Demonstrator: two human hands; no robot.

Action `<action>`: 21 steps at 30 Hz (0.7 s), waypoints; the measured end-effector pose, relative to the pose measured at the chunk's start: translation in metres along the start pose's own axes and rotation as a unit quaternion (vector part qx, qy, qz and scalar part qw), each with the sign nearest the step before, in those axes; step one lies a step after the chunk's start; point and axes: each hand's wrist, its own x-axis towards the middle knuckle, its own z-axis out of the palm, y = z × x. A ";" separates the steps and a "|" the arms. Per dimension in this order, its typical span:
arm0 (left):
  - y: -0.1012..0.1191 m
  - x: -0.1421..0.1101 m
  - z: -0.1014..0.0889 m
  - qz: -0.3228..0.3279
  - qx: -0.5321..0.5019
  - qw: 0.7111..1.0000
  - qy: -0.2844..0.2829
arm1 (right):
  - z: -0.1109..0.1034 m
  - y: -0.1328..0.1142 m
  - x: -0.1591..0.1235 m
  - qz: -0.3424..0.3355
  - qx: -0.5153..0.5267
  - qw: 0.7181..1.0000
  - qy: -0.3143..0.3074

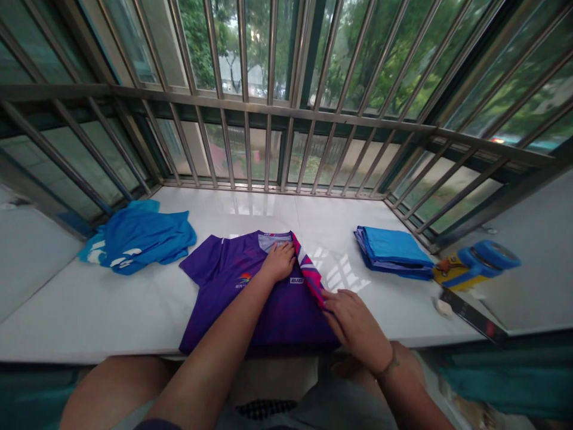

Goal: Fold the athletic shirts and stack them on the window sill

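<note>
A purple sports shirt (233, 286) lies flat on the white window ledge (89, 310), its right side folded over so a pink-striped edge (308, 272) shows. My left hand (278, 261) rests flat near the collar, fingers pressed on the folded edge. At the lower part of that fold my right hand (353, 319) has its fingers curled down on the fabric.
A crumpled blue shirt (138, 242) lies at the left of the ledge. A folded blue shirt stack (391, 251) sits at the right. Further right are a blue and yellow object (477, 266) and a dark flat strip (472, 313). Metal window bars (268, 113) close the back.
</note>
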 end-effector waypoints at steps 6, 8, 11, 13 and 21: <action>0.002 -0.001 -0.001 0.011 0.002 1.000 -0.006 | 0.020 -0.010 -0.026 -0.060 -0.055 0.992 -0.094; 0.002 -0.002 0.000 0.009 0.002 1.000 -0.006 | 0.021 -0.012 -0.030 -0.046 -0.064 0.993 -0.086; 0.000 -0.001 0.004 0.000 -0.034 0.999 0.025 | 0.023 -0.023 -0.032 -0.042 -0.058 0.995 -0.076; -0.003 0.001 0.005 -0.012 -0.072 0.996 0.058 | 0.024 -0.032 -0.033 -0.051 -0.031 0.995 -0.082; -0.018 0.010 0.005 -0.069 -0.124 0.982 0.127 | 0.023 0.003 -0.024 0.138 -0.037 0.989 -0.047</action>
